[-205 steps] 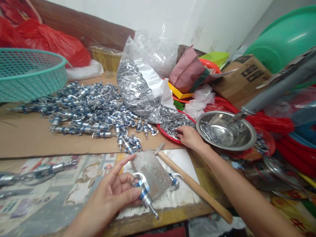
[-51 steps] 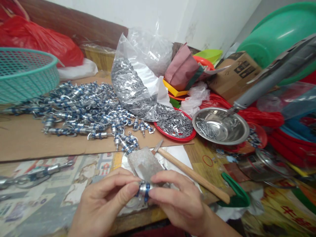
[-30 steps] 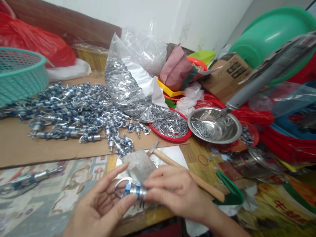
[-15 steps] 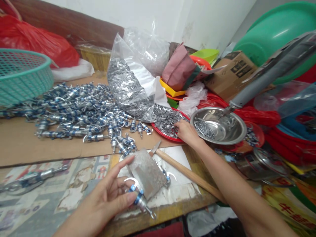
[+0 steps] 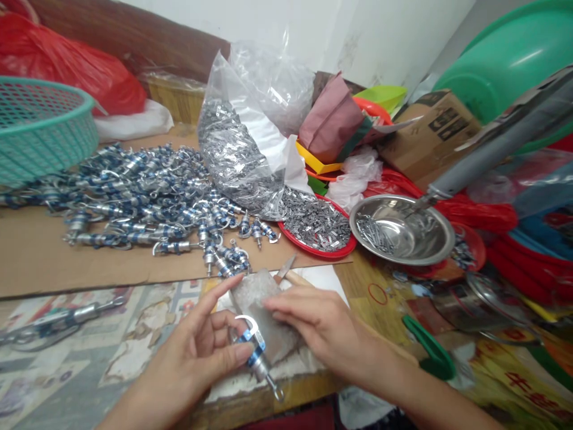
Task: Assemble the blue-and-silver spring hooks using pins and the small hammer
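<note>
My left hand (image 5: 197, 358) pinches a small silver clip with blue rings (image 5: 253, 352) at the table's near edge, its hook end up and its eyelet pointing down. Just behind the clip lies a grey metal block (image 5: 264, 310). My right hand (image 5: 313, 325) rests over the block's right side, fingers curled toward the clip; what it holds between the fingertips I cannot make out. Its palm covers part of a wooden-handled hammer (image 5: 286, 272).
A heap of finished blue-ringed clips (image 5: 143, 197) lies on cardboard. A clear bag of metal pieces (image 5: 237, 155) spills into a red tray (image 5: 342, 251). A steel bowl (image 5: 403, 230) with pins stands right; a teal basket (image 5: 40, 131) stands far left.
My right hand has come back from the red tray to the grey block beside the clip. My left hand still holds the clip, tilted slightly.
</note>
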`<act>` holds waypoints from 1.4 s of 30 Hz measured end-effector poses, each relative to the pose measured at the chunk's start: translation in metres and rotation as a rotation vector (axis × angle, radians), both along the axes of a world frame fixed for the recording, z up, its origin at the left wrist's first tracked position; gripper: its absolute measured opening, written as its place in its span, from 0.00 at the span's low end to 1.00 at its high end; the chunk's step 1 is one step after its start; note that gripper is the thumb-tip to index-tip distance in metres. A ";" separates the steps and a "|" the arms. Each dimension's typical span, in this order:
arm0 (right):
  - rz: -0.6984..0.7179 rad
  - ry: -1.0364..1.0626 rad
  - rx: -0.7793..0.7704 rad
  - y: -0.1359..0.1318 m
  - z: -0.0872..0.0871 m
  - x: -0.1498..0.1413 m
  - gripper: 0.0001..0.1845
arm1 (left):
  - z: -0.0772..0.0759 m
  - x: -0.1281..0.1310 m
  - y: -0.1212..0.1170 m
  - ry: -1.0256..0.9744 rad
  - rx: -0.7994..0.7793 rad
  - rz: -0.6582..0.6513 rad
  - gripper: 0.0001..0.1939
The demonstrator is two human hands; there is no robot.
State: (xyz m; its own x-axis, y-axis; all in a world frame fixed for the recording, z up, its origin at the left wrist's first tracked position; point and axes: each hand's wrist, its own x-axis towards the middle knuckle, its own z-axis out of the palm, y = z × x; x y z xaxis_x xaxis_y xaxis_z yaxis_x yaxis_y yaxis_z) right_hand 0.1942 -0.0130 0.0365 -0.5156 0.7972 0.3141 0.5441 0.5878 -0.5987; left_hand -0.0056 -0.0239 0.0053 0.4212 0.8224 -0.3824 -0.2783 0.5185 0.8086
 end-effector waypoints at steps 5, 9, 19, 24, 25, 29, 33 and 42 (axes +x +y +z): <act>-0.029 -0.263 0.229 -0.019 0.002 -0.015 0.15 | -0.002 -0.001 0.000 -0.041 0.009 -0.037 0.43; -0.034 -0.374 0.296 -0.023 0.009 -0.022 0.13 | -0.002 0.000 0.000 -0.039 0.004 -0.036 0.41; -0.033 -0.277 0.249 -0.026 0.007 -0.019 0.14 | 0.001 -0.001 -0.002 -0.048 -0.001 -0.012 0.41; -0.068 -0.318 0.332 -0.031 0.003 -0.024 0.16 | 0.004 0.000 -0.002 -0.013 0.002 0.011 0.39; -0.077 -0.323 0.356 -0.032 0.002 -0.026 0.16 | 0.005 0.001 -0.002 -0.011 0.002 0.018 0.39; -0.095 -0.372 0.419 -0.036 -0.002 -0.034 0.16 | 0.007 0.001 -0.003 -0.001 0.004 0.031 0.38; -0.156 -0.418 0.477 -0.041 -0.003 -0.043 0.17 | 0.005 0.000 -0.003 0.004 -0.004 0.027 0.39; -0.345 -0.372 0.467 -0.057 -0.030 -0.045 0.16 | 0.001 -0.002 -0.002 0.036 -0.038 0.038 0.42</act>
State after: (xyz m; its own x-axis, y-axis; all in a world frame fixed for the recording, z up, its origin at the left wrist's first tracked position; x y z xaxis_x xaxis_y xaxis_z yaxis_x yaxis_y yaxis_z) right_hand 0.1489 -0.0701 0.0060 -0.3968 0.7595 0.5155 0.8667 0.4950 -0.0623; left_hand -0.0075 -0.0261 0.0066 0.3753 0.8219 -0.4284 -0.2692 0.5390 0.7982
